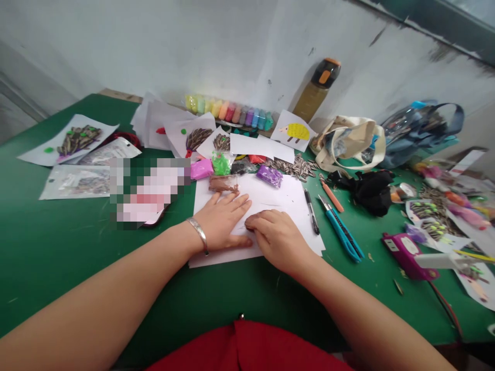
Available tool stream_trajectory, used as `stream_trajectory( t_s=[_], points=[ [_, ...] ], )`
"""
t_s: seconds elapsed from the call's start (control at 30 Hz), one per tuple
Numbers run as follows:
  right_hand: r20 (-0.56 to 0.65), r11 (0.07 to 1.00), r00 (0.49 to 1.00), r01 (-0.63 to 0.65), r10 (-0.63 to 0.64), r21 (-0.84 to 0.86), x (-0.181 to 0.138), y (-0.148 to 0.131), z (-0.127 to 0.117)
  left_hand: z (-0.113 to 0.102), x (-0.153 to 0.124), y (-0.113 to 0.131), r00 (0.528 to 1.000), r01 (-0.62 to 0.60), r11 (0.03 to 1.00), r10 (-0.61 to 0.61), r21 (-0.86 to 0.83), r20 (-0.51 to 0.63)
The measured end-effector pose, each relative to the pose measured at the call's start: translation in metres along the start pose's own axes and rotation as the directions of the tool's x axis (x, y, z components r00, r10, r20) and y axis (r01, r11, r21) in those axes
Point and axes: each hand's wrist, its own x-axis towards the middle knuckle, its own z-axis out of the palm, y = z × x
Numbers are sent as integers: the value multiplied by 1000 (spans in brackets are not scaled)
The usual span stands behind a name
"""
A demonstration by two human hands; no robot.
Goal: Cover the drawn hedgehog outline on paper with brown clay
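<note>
My left hand [220,224] lies flat on a stack of white paper [284,198], fingers spread, a silver bangle at its wrist. Beside it, the bent fingers of my right hand [280,237] are pressed together on a small dark brown piece of modelling clay [252,222] against the sheet; most of it is hidden under them. Just beyond my left fingertips sits a packet of brown clay [224,184]. A purple clay packet [269,175] rests on the paper's far part. Thin dark lines show on the sheet.
Right of the paper lie a black pen [311,211], a blue cutter knife [340,229] and an orange tool [331,194]. A blurred phone [154,193] is at the left. Sunflower seeds [301,167], seed pictures [199,139], a bottle [315,93] and bags [348,141] stand behind.
</note>
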Motion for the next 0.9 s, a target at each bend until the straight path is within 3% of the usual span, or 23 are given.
stream_trajectory(
  t_s=[0.4,0.57,0.7,0.9],
  points=[
    [33,997,999,-2,-1,75,1,5,-3,1,0,0,1000,-3,1000,2,-22,-26],
    [17,999,999,-33,33,-24,4,2,-3,1,0,0,1000,-2,1000,2,-25,-12],
    [38,987,998,53,-48,-152,2,0,-1,0,0,0,1000,-10,1000,9,-29,-26],
    [-17,983,997,65,-69,-171,0,2,2,0,0,1,1000,-5,999,4,-42,-26]
  ],
)
